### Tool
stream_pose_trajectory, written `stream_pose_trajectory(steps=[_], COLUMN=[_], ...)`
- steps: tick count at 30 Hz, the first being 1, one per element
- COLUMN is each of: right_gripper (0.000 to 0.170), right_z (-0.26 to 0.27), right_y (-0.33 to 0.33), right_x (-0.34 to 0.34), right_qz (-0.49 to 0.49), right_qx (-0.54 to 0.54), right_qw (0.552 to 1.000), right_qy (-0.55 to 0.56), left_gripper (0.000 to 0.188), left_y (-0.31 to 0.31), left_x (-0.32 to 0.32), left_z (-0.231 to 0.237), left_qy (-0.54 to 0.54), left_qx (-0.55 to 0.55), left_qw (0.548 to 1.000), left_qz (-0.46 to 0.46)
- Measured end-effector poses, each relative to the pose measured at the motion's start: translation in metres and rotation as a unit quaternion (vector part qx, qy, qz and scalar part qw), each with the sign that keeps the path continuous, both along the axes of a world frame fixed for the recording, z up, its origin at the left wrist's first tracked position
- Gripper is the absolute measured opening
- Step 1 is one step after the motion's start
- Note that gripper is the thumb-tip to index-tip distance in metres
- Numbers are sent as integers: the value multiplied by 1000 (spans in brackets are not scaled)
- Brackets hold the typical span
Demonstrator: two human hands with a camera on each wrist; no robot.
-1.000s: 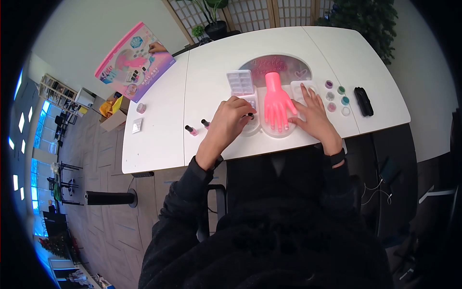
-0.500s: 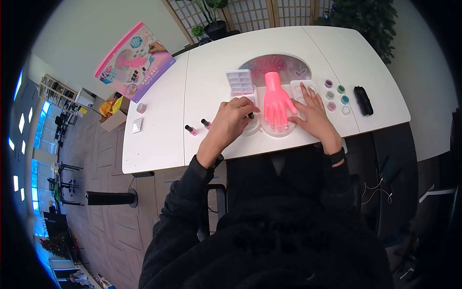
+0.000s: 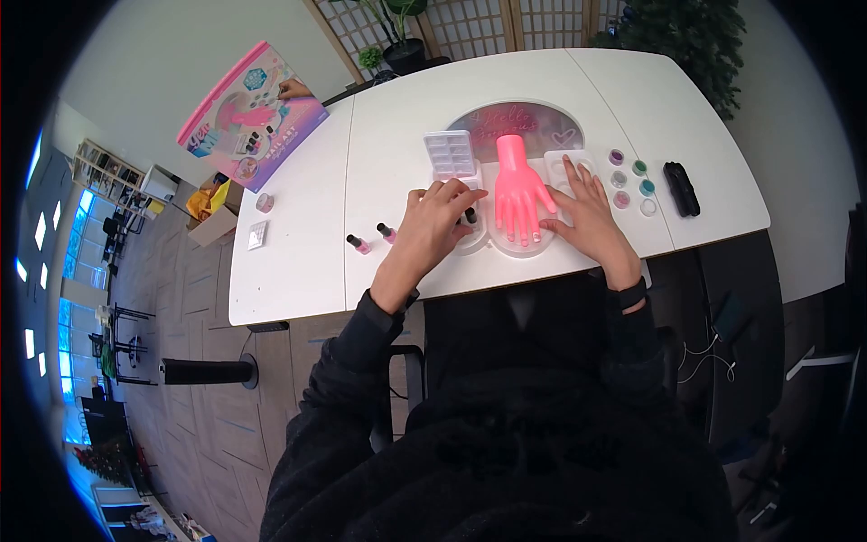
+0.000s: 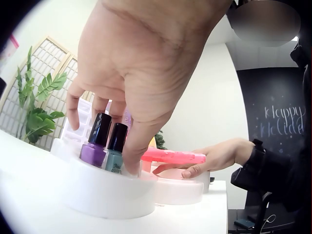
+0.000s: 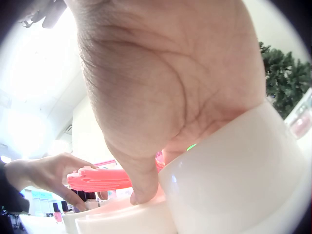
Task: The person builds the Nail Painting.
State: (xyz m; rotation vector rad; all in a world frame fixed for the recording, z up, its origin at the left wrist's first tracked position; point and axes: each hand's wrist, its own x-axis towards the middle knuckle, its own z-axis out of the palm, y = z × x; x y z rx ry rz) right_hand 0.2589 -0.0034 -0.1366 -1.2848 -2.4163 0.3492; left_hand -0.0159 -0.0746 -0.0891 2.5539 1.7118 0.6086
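In the head view, my left hand [image 3: 432, 219] hovers over a white round holder [image 4: 109, 195] at the left of the nail art set. Two nail polish bottles stand in it, one purple [image 4: 92, 155] and one teal [image 4: 114, 162], both black-capped. The left thumb reaches down beside the teal bottle, the other fingers behind the bottles. A bright pink model hand [image 3: 515, 185] lies palm down at the set's middle. My right hand [image 3: 591, 221] rests with fingers spread on the white right-hand tray [image 3: 554, 161], its thumb close to the model hand's fingers.
A lidded compartment case [image 3: 450, 154] stands raised behind the holder. Two pink polish bottles [image 3: 358, 244] are to the left. Several small glitter pots [image 3: 619, 179] and a black case [image 3: 682, 190] sit at the right. The kit box [image 3: 257, 117] stands at the back left.
The left hand's fingers have loosened and straightened a little around a black bottle cap, which now shows more plainly. My right hand has stayed in place.
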Motion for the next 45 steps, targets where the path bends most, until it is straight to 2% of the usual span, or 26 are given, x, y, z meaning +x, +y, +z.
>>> stream_pose_trajectory(steps=[4, 7, 10, 13, 16, 17, 18, 20, 21, 24, 25, 27, 28, 30, 31, 36, 42, 45], right_gripper=[60, 60, 59, 58, 58, 59, 59, 58, 58, 58, 58, 58, 58, 58, 57, 57, 59, 57], right_z=[1, 0, -9, -11, -8, -8, -8, -9, -9, -10, -11, -10, -9, -9, -8, -7, -5, -12], right_y=[0, 1, 4, 4, 3, 3, 3, 3, 3, 4, 4, 4, 4, 4, 3, 4, 3, 5], right_x=[0, 0, 1, 1, 0, 0, -1, 0, 0, 1, 1, 1, 0, 0, 0, 1, 0, 1], right_qz=[-1, 0, 1, 1, -1, -2, -1, 0, 0, 0, 1, 3, 3, 5, 6, 4, 6, 8], right_qx=[-4, -2, 19, 37, 36, 35, 36, 36, 37, 36, 35, 37, 38, 41, 40, 40, 14, 43], right_qw=[1000, 1000, 1000, 999, 999, 999, 999, 999, 999, 999, 999, 999, 999, 999, 999, 999, 1000, 999], right_qy=[-4, -4, 2, 5, 5, 6, 6, 11, 10, 12, 14, 15, 11, 8, 9, 13, -2, 17], left_gripper=[51, 39, 37, 45, 44, 38, 38, 28, 20, 20, 20, 20, 20, 21, 24, 24, 18, 17], left_y=[-8, -12, -28, -48, -59, -60, -59, -54, -53, -60, -63, -69, -70, -69, -67, -49, -34, -35], left_x=[-6, -30, -61, -99, -131, -134, -138, -145, -148, -131, -122, -105, -98, -81, -71, -29, -21, -18], left_z=[17, 35, 46, 43, 14, 6, 0, -10, -14, 7, 19, 42, 45, 49, 51, 30, 2, 0], left_qy=[-24, -68, -111, -80, -50, -93, -93, -131, -146, -144, -145, -144, -145, -234, -220, -260, -141, -148], left_qx=[21, 86, 41, -43, -90, -84, -83, -125, -110, -92, -90, -103, -100, -161, -166, -64, 48, 44], left_qw=[999, 994, 988, 979, 972, 969, 969, 956, 957, 957, 957, 973, 973, 959, 961, 963, 988, 987], left_qz=[2, -2, 95, 185, 213, 213, 214, 231, 227, 236, 234, 148, 149, 12, -4, -9, -47, -39])
